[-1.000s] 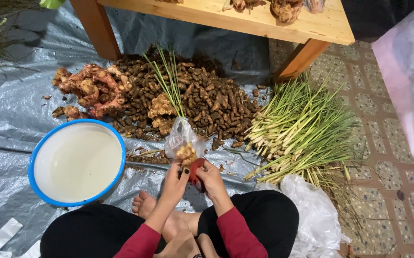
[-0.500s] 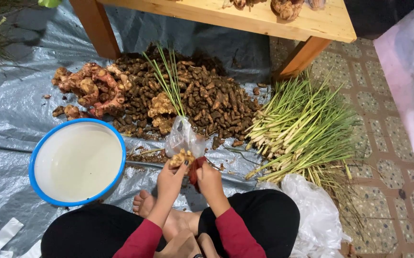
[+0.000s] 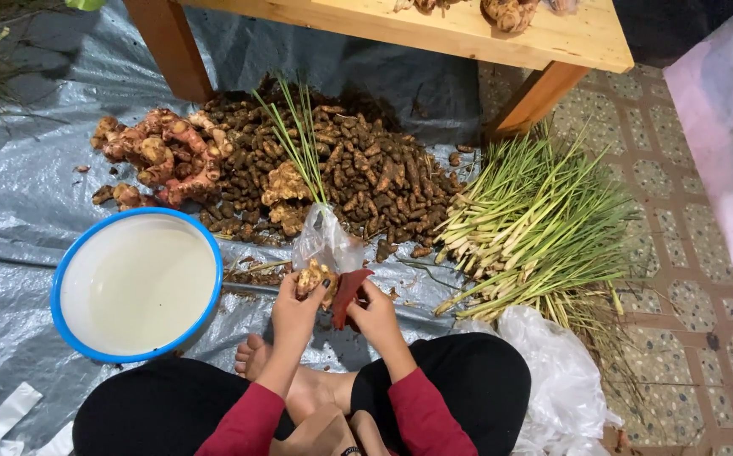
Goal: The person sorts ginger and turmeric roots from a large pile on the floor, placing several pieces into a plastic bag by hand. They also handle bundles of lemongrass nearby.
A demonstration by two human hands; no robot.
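While both hands stay put as before, left hand [image 3: 297,306] grips the clear bag [image 3: 326,243], right hand [image 3: 375,312] pinches a red strip [image 3: 348,294].

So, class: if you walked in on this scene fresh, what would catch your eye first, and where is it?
Probably the big heap of brown roots on the grey tarp, with pinkish knobbly roots at its left. Then the blue-rimmed white basin at lower left and the lemongrass stalks on the right. In the middle, the left hand and right hand hold a clear bag.
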